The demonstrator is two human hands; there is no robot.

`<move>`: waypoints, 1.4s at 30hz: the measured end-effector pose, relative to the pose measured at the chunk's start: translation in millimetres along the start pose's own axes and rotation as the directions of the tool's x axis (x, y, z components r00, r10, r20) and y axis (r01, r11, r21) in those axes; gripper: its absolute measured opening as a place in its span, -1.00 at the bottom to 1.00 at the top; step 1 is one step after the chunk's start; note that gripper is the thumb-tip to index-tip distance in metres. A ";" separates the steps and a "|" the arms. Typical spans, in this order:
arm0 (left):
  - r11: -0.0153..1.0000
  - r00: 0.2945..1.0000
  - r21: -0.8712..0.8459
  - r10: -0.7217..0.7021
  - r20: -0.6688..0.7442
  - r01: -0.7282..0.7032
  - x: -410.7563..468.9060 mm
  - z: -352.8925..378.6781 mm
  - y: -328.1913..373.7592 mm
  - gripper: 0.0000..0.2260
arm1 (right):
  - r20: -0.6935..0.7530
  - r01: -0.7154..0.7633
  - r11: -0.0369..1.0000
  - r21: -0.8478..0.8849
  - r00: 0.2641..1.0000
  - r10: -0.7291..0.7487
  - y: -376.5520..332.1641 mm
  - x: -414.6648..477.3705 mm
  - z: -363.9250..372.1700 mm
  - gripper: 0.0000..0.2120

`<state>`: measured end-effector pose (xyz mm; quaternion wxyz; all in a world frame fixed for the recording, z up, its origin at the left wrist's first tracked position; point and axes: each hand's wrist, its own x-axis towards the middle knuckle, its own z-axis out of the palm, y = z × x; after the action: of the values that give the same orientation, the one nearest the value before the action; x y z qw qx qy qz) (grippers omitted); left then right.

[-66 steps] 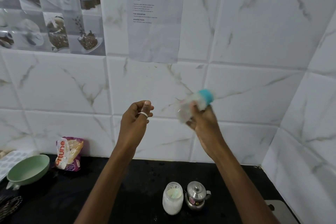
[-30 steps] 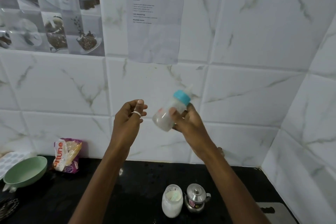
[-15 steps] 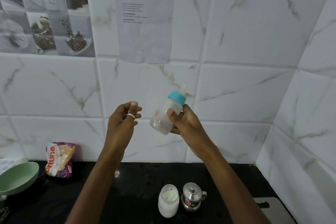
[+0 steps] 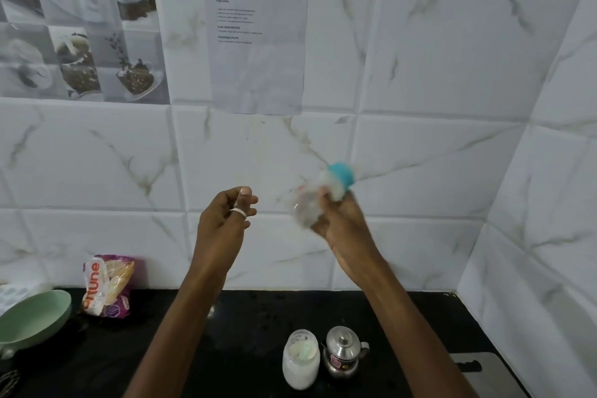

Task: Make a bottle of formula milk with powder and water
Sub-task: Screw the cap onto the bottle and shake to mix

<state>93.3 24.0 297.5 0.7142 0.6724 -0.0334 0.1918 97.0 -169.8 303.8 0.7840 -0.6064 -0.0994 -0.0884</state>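
My right hand [image 4: 342,223] grips a clear baby bottle [image 4: 315,200] with a blue collar, raised in front of the tiled wall. The bottle is tilted with its top up to the right and is blurred by motion; white liquid shows inside. My left hand [image 4: 226,220] hovers to its left, fingers loosely curled, holding nothing, a ring on one finger. On the black counter [image 4: 245,333] below stand a glass jar of white powder [image 4: 300,362] and a small steel kettle [image 4: 342,355], side by side.
A green bowl [image 4: 32,317] and a snack packet [image 4: 108,284] sit at the counter's left against the wall. A grey board [image 4: 478,368] lies at the right edge. Tiled walls close off the back and right side; a printed sheet [image 4: 255,39] hangs above.
The bottle in my right hand has swung up and to the right and now blurs with motion, as it did 2.2 s ago. My left hand has hardly moved.
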 end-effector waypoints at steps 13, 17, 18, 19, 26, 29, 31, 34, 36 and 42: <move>1.000 1.000 -0.002 -0.010 0.005 0.010 -2.0 -1.4 -0.6 -0.84 | -0.030 0.069 0.990 0.119 0.997 -0.066 -5.9 -0.8 6.7 -0.44; 1.000 1.000 -0.001 -0.006 -0.005 0.006 -2.1 -3.8 -0.8 -0.85 | 0.087 0.006 0.995 -0.100 0.996 0.002 -4.0 -4.0 11.5 -0.41; 1.000 1.000 -0.002 -0.006 -0.006 0.006 -2.0 -3.5 -0.2 -0.85 | 0.122 0.009 0.991 -0.135 0.992 0.007 -2.0 -5.1 12.7 -0.40; 1.000 1.000 -0.002 -0.005 -0.003 0.005 -2.3 -2.8 0.3 -0.85 | 0.103 0.028 0.995 -0.101 0.995 -0.017 -2.7 -4.7 12.5 -0.41; 1.000 1.000 -0.005 0.000 -0.001 0.000 -3.9 -4.8 1.8 -0.84 | 0.149 -0.011 0.989 -0.150 0.988 0.034 1.1 -5.6 11.4 -0.44; 1.000 1.000 -0.010 -0.004 0.004 0.004 -5.7 -5.9 1.3 -0.85 | -0.011 0.021 0.996 0.090 1.000 -0.020 0.6 -0.5 7.2 -0.41; 1.000 1.000 -0.006 -0.007 0.007 0.007 -6.8 -7.0 -0.1 -0.86 | -0.003 0.021 0.999 0.047 1.000 -0.021 2.8 -1.1 7.9 -0.42; 1.000 1.000 -0.011 -0.011 -0.007 0.011 -6.6 -6.7 -0.6 -0.86 | 0.177 -0.058 0.970 -0.236 0.979 0.102 13.9 -9.3 13.2 -0.41; 1.000 1.000 -0.008 -0.015 0.001 0.015 -7.6 -6.1 -1.5 -0.85 | 0.122 -0.027 0.996 -0.090 0.992 0.037 13.5 -6.7 11.4 -0.36; 1.000 1.000 -0.002 -0.017 -0.017 0.017 -7.8 -12.0 -4.4 -0.83 | 0.136 -0.062 0.988 -0.142 0.987 0.081 16.1 -13.0 16.9 -0.40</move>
<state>85.0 33.8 289.9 0.7165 0.6704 -0.0217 0.1915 87.8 -149.2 289.5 0.7340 -0.6668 -0.1267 -0.0235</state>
